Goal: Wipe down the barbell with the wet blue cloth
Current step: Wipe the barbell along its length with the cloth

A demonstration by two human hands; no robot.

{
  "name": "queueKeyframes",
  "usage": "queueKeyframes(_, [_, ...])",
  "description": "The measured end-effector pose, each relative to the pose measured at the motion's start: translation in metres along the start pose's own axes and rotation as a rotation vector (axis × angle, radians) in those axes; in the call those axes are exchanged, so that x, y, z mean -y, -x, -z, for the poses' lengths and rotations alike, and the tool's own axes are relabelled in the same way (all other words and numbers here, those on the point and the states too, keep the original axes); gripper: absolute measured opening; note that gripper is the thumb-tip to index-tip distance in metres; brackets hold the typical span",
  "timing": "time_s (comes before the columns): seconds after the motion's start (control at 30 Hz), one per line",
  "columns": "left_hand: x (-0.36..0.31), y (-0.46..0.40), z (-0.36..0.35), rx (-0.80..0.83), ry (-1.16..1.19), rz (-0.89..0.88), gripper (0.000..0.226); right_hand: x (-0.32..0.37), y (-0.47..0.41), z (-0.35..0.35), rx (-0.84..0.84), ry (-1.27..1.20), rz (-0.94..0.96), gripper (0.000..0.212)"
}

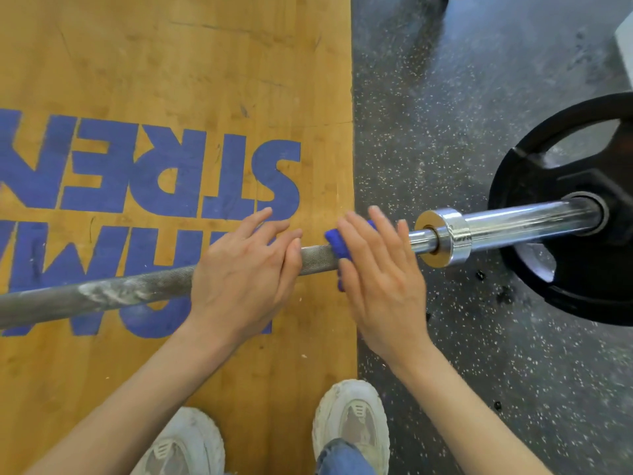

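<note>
Wooden platform [171, 63] in a yellow-brown tone fills the left side, with big blue letters [212, 173] painted on it, and next to it on the right is a black rubber floor [445, 97] with white speckles. The barbell [137, 286] lies across both, running from the left edge toward the right; its grey rough shaft carries white chalk marks [106, 293], and its shiny sleeve passes through a black weight plate [565, 207] that stands on the rubber floor. A chrome collar [445, 236] sits between shaft and sleeve. The left hand [239, 272] rests on top of the shaft with its fingers nearly straight and slightly spread. The right hand [380, 269] lies just beside it, near the collar, fingers straight and spread, pressing the blue cloth [337, 246] onto the bar. The cloth seems to be wrapped around the shaft, but most of it is hidden under the palm. At the bottom two worn pale sneakers [352, 416] stand on the platform edge, with a piece of blue jeans [342, 457].
</note>
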State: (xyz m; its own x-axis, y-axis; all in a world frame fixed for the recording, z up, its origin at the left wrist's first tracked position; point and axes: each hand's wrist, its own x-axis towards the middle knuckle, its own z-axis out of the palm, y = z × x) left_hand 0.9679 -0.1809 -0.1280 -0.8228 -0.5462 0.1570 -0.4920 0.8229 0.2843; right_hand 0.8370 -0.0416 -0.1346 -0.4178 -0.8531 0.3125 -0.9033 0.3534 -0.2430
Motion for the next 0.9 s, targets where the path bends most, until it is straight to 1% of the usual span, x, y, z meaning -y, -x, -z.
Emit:
queueKeyframes(0.07, [-0.001, -0.003, -0.002, -0.011, -0.009, 0.007, 0.048, 0.007, -0.001, -0.001, -0.016, -0.024, -0.134, 0.051])
queueKeyframes(0.1, [0.000, -0.004, -0.003, -0.017, -0.015, 0.010, 0.049, 0.021, -0.005, -0.005, -0.019, -0.045, -0.165, 0.050])
queueKeyframes(0.13, [0.000, -0.005, -0.004, -0.018, -0.016, 0.010, 0.050, 0.033, -0.007, -0.009, -0.017, -0.056, -0.157, 0.048])
queueKeyframes(0.17, [0.001, -0.005, -0.004, -0.019, -0.016, 0.005, 0.051, 0.039, -0.007, -0.012, -0.016, -0.065, -0.109, 0.045])
queueKeyframes(0.23, [0.004, -0.003, -0.005, -0.021, -0.017, -0.005, 0.050, 0.024, -0.006, -0.009, 0.008, -0.042, 0.006, 0.045])
queueKeyframes(0.27, [0.004, -0.003, -0.004, -0.027, -0.014, -0.004, 0.049, 0.010, -0.003, -0.005, 0.005, -0.020, 0.022, 0.046])
queueKeyframes(0.3, [0.005, -0.002, -0.004, -0.034, -0.006, -0.004, 0.048, -0.001, 0.001, -0.003, -0.010, -0.005, -0.009, 0.048])
queueKeyframes(0.33, [0.005, -0.003, -0.004, -0.038, 0.004, -0.010, 0.047, -0.005, 0.005, -0.001, -0.031, -0.005, -0.078, 0.049])
queueKeyframes(0.4, [0.003, -0.001, -0.003, -0.037, 0.007, -0.038, 0.047, 0.013, 0.003, -0.005, -0.051, -0.069, -0.195, 0.051])
queueKeyframes(0.43, [0.001, 0.002, -0.001, -0.040, 0.001, -0.045, 0.048, 0.028, 0.001, -0.009, -0.048, -0.099, -0.204, 0.052])
queueKeyframes(0.5, [-0.002, 0.014, 0.003, -0.062, -0.018, -0.021, 0.049, 0.043, 0.002, -0.015, -0.027, -0.112, -0.120, 0.051])
queueKeyframes(0.57, [-0.003, 0.029, 0.004, -0.063, -0.048, 0.004, 0.052, 0.025, 0.006, -0.012, -0.010, -0.035, -0.027, 0.049])
queueKeyframes(0.6, [-0.003, 0.035, 0.003, -0.054, -0.071, 0.000, 0.053, 0.012, 0.012, -0.009, -0.020, 0.004, -0.020, 0.049])
queueKeyframes(0.67, [-0.003, 0.038, -0.002, -0.047, -0.133, -0.027, 0.056, -0.002, 0.021, -0.006, -0.051, 0.005, -0.100, 0.048])
queueKeyframes(0.73, [-0.004, 0.037, -0.007, -0.058, -0.177, -0.029, 0.057, 0.010, 0.018, -0.009, -0.082, -0.063, -0.191, 0.048])
queueKeyframes(0.77, [-0.005, 0.037, -0.008, -0.065, -0.188, -0.024, 0.056, 0.021, 0.015, -0.012, -0.082, -0.093, -0.207, 0.049])
queueKeyframes(0.83, [-0.004, 0.038, -0.008, -0.085, -0.193, -0.016, 0.054, 0.031, 0.013, -0.016, -0.054, -0.107, -0.134, 0.049])
queueKeyframes(0.9, [-0.002, 0.037, -0.007, -0.092, -0.194, -0.016, 0.053, 0.011, 0.016, -0.012, -0.024, -0.035, -0.007, 0.047])
